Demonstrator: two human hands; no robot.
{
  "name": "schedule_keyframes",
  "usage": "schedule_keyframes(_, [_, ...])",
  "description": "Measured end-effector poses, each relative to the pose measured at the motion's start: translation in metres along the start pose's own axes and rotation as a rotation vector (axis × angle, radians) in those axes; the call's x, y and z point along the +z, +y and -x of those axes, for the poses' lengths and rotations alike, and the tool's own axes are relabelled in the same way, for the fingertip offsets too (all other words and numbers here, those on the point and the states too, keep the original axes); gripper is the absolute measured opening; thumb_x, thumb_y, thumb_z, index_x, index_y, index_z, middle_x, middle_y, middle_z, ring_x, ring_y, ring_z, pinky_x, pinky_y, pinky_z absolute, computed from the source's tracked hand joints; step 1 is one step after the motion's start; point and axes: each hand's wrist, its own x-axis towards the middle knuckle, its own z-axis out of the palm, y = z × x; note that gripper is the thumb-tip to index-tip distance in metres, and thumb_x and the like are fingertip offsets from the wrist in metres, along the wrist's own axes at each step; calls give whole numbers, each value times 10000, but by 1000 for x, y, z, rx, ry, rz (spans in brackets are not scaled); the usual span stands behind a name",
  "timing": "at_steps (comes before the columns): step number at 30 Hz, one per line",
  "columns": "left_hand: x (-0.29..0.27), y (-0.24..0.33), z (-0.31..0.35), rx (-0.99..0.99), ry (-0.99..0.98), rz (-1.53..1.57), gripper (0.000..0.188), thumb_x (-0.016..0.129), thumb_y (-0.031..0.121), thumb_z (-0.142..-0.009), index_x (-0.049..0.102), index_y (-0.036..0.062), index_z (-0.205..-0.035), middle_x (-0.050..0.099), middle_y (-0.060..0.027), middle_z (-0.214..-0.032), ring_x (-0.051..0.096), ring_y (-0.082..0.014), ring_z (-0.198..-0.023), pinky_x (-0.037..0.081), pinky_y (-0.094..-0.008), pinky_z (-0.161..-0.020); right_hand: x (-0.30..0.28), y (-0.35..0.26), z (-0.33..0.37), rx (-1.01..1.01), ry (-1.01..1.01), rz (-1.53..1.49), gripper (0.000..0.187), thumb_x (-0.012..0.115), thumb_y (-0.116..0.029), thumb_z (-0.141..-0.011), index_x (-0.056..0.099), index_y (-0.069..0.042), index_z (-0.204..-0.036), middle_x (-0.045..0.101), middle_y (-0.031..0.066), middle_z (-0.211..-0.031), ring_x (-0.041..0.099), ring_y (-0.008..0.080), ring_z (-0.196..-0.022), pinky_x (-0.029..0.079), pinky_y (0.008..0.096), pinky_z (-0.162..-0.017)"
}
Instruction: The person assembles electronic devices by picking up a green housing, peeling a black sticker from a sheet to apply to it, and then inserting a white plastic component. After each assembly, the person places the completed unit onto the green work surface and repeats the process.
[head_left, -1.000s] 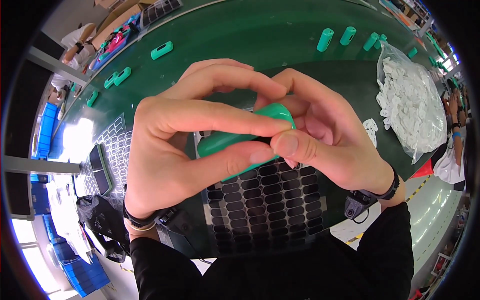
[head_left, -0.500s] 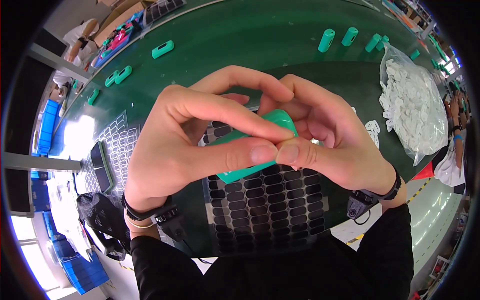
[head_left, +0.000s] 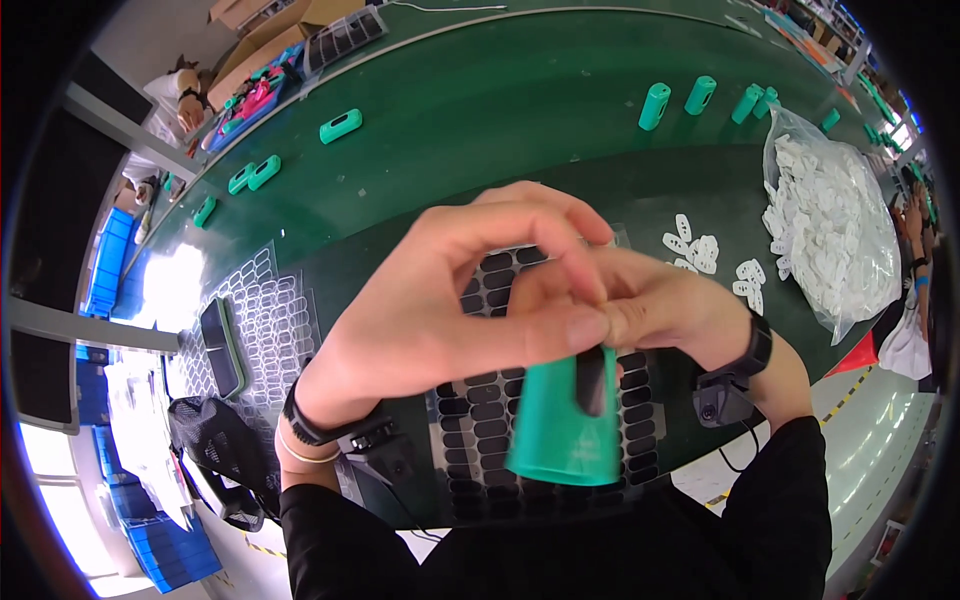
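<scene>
My left hand (head_left: 420, 320) holds its thumb and forefinger nearly closed, tips bent toward each other; whether anything is pinched between them cannot be determined. My right hand (head_left: 665, 300) is curled closed, thumb tip against the left thumb tip. It appears to grip the upper end of the green casing (head_left: 555, 440); one of its fingertips shows at the casing's right edge. The exact contact is hidden.

Orientation: the casing hangs directly below the joined thumb tips, toward my body. Its long axis runs from the thumbs down toward my chest, the lower end slightly to the left. The dark panel (head_left: 594, 385) lies along the right side of the visible face, just below the thumbs, its top covered. The right hand is nearer to this panel's outer edge; the left thumb crosses above it. The casing is motion-blurred.

Beneath the hands: a sheet of dark ovals (head_left: 480, 440), apart from the casing as far as can be judged.

Right of the hands: loose white pieces (head_left: 704, 252), then a clear bag (head_left: 835, 240) filled with similar pieces.

Beyond, on the green table (head_left: 480, 100): further green casings (head_left: 655, 107), well apart from the hands.
</scene>
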Motion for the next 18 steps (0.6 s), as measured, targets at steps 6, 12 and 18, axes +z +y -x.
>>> schedule_keyframes(6, [4,-2,-12,-47,-211,452,235,631,95,-852,655,-3,-1064,572,-152,-1134,573,-217,-1028,442,-320,-908,22,1,-7,-166,20,-324,547,607,-510,-809,603,34,-753,572,132,-674,494,198,-519,379,296,-488])
schedule_keyframes(12, [20,7,0,35,34,165,400,532,240,-796,660,-59,-1029,553,-281,-1133,578,-344,-1026,458,-404,-906,25,-2,-7,-38,-123,-559,538,459,-442,-913,577,28,-678,455,73,-518,383,149,-464,279,268,-452])
schedule_keyframes(18, [36,-6,-6,-11,-55,367,572,566,393,-724,644,-46,-1083,480,-307,-1218,528,-374,-1069,371,-482,-960,18,19,-8,50,-511,-763,377,421,-388,-955,585,-59,-869,563,77,-733,515,145,-675,407,250,-628])
